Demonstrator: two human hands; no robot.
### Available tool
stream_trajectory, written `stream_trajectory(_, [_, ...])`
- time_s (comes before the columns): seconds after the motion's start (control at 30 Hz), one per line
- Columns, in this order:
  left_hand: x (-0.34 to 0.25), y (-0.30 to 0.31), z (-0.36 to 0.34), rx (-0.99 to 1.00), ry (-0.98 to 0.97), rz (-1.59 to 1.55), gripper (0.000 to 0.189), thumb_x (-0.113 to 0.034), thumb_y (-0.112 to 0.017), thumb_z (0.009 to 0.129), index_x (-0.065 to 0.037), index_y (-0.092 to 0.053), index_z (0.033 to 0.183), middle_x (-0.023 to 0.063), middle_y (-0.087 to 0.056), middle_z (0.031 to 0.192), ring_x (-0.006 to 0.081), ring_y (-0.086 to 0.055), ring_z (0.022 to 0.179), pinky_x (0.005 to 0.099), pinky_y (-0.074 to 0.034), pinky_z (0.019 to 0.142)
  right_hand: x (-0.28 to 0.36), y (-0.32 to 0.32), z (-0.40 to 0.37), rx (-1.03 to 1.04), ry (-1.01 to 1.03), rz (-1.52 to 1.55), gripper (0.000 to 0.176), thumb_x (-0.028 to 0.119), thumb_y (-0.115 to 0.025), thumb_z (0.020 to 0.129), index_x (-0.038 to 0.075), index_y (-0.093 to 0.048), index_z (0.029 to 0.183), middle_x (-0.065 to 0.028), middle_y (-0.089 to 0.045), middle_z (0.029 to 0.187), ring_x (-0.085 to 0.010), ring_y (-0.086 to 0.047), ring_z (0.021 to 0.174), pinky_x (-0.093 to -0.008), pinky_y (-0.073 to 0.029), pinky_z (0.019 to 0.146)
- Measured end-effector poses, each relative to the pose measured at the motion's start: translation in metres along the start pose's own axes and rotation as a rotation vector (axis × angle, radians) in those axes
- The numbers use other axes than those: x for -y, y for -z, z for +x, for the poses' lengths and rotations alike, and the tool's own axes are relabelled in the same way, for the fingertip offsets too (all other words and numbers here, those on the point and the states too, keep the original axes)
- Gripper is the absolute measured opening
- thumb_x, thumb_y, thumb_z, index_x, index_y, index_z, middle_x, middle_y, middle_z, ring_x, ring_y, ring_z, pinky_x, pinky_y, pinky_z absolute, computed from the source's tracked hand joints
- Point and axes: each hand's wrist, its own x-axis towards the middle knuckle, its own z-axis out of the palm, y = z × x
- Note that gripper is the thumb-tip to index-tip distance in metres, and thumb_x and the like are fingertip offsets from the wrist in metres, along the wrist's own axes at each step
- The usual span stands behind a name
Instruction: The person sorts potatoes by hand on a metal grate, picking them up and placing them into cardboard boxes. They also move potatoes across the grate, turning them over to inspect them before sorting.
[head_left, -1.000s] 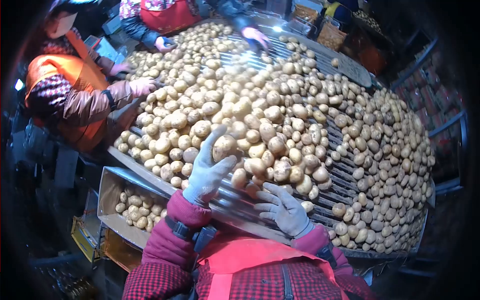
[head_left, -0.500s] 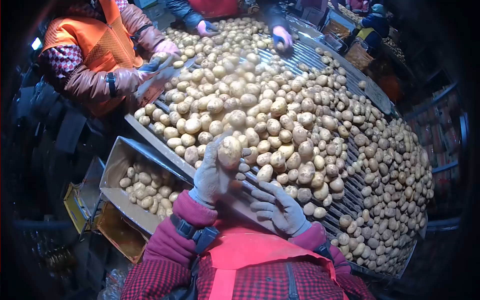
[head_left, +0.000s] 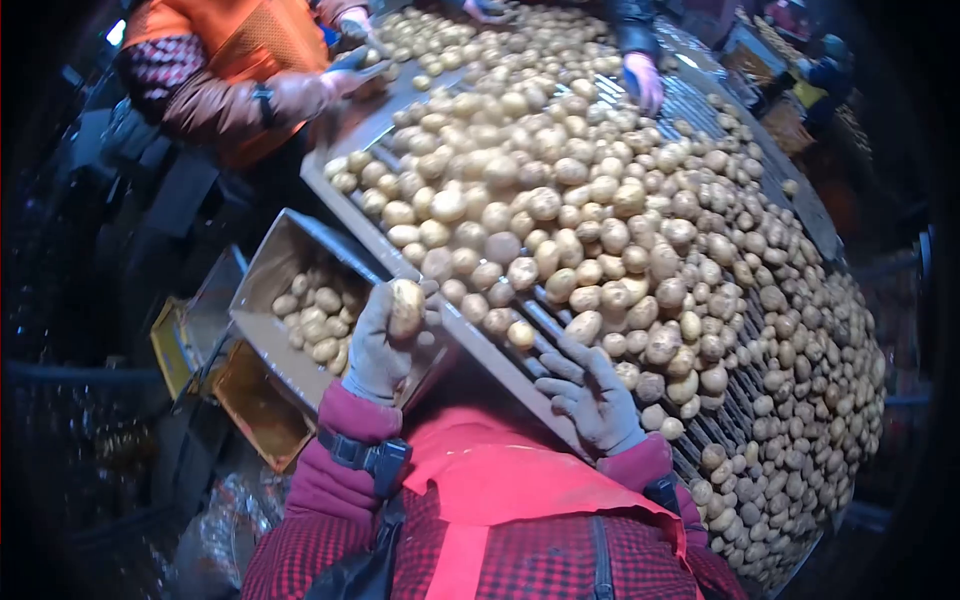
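My left hand (head_left: pixel 378 345), in a grey glove, is closed around a potato (head_left: pixel 407 309). It is above the near edge of the sorting table, close to a cardboard box (head_left: pixel 262 345) with potatoes inside. My right hand (head_left: pixel 592 400), gloved alike, lies at the table's near rim with its fingers stretched out and apart, holding nothing. Just beyond its fingertips are loose potatoes (head_left: pixel 584 327) on the dark slats. Many more potatoes (head_left: pixel 600 235) cover the slatted table.
A person in an orange vest (head_left: pixel 270 45) works at the far left side. Another person's pink-gloved hand (head_left: pixel 643 84) is at the far side of the slats. A brown open crate (head_left: pixel 258 405) and a yellow-edged container (head_left: pixel 170 345) stand left of the box. A metal rim (head_left: pixel 360 222) borders the table.
My left hand, holding the potato, has moved left and toward the box. My right hand has shifted slightly right and stays open. The camera view has turned somewhat.
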Motion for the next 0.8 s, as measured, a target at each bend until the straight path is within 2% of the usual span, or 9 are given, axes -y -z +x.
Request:
stream_trajectory(0.03, [-0.001,0.015,-0.001,-0.053,0.013,-0.014,0.059,-0.052,-0.043,0.109,-0.005,-0.052,0.143,0.0152,-0.068,0.128,0.0209,-0.071,0.09,0.0289,-0.058,0.065,0.005,-0.018,-0.001,-0.067,-0.02,0.06,0.034,0.02,-0.054,0.106,0.008,-0.053,0.138,-0.0057,-0.058,0.115,-0.0176,-0.062,0.092,-0.0215,-0.047,0.068])
stream_trajectory(0.17, [-0.009,0.031,-0.016,-0.146,-0.03,-0.065,0.064,-0.056,-0.04,0.108,-0.009,-0.044,0.151,0.0169,-0.068,0.128,0.0234,-0.071,0.085,0.0294,-0.057,0.059,0.0,-0.005,0.009,-0.076,-0.05,0.088,0.037,0.035,-0.053,0.108,0.007,-0.057,0.131,-0.0043,-0.059,0.109,-0.0173,-0.059,0.094,-0.0253,-0.046,0.075])
stream_trajectory(0.3, [-0.014,0.046,-0.031,-0.161,-0.17,0.058,0.061,-0.042,-0.05,0.109,-0.009,-0.035,0.158,0.0163,-0.062,0.134,0.0251,-0.069,0.098,0.0336,-0.058,0.075,-0.009,0.023,0.017,-0.038,-0.052,-0.031,0.06,0.046,-0.051,0.107,0.006,-0.048,0.151,-0.0155,-0.058,0.145,-0.0281,-0.063,0.119,-0.0388,-0.048,0.099])
stream_trajectory(0.37, [-0.01,0.067,-0.038,-0.155,-0.319,0.238,0.058,-0.026,-0.055,0.108,-0.007,-0.034,0.159,0.0137,-0.059,0.136,0.0252,-0.068,0.109,0.0377,-0.059,0.09,-0.009,0.027,0.017,-0.066,-0.047,-0.051,0.058,0.046,-0.051,0.107,0.007,-0.049,0.15,-0.0156,-0.058,0.143,-0.0279,-0.063,0.117,-0.0393,-0.047,0.1])
stream_trajectory(0.43, [-0.018,0.074,-0.053,-0.296,-0.363,0.328,0.055,-0.024,-0.055,0.109,-0.005,-0.037,0.158,0.0125,-0.059,0.136,0.024,-0.067,0.11,0.0374,-0.058,0.092,-0.015,0.02,0.012,-0.054,0.042,-0.18,0.058,0.047,-0.05,0.107,0.008,-0.049,0.15,-0.0173,-0.058,0.143,-0.0291,-0.063,0.117,-0.0402,-0.047,0.102])
stream_trajectory(0.47, [-0.022,0.08,-0.063,-0.376,-0.386,0.373,0.054,-0.023,-0.054,0.109,-0.004,-0.038,0.157,0.0119,-0.058,0.135,0.0234,-0.067,0.111,0.0373,-0.058,0.093,-0.014,0.029,0.017,-0.084,-0.033,-0.036,0.059,0.047,-0.05,0.107,0.007,-0.048,0.15,-0.0185,-0.058,0.143,-0.0292,-0.063,0.117,-0.0386,-0.049,0.099])
stream_trajectory(0.63, [-0.019,0.16,-0.122,-0.987,-0.454,0.226,0.046,-0.037,-0.054,0.103,-0.023,-0.053,0.147,0.0046,-0.06,0.135,0.0246,-0.066,0.102,0.0442,-0.056,0.086,-0.014,0.015,0.018,-0.12,-0.006,-0.077,0.053,0.04,-0.05,0.108,0.004,-0.049,0.147,-0.0162,-0.059,0.137,-0.026,-0.062,0.112,-0.0341,-0.051,0.094])
stream_trajectory(0.73, [-0.028,0.229,-0.147,-1.211,-0.456,0.137,0.045,-0.037,-0.058,0.104,-0.021,-0.055,0.146,0.0072,-0.065,0.121,0.0237,-0.066,0.092,0.0386,-0.055,0.076,-0.015,0.01,0.019,-0.111,0.028,-0.121,0.047,0.034,-0.047,0.11,0.003,-0.049,0.146,-0.0157,-0.059,0.135,-0.0255,-0.061,0.112,-0.0335,-0.052,0.094])
stream_trajectory(0.8, [-0.03,0.282,-0.156,-1.235,-0.447,0.187,0.048,-0.038,-0.058,0.104,-0.02,-0.051,0.148,0.0074,-0.064,0.122,0.0232,-0.065,0.092,0.0405,-0.054,0.078,-0.016,0.014,0.02,-0.099,0.042,-0.126,0.046,0.031,-0.046,0.11,0.003,-0.048,0.147,-0.0168,-0.058,0.136,-0.0259,-0.062,0.112,-0.034,-0.052,0.095])
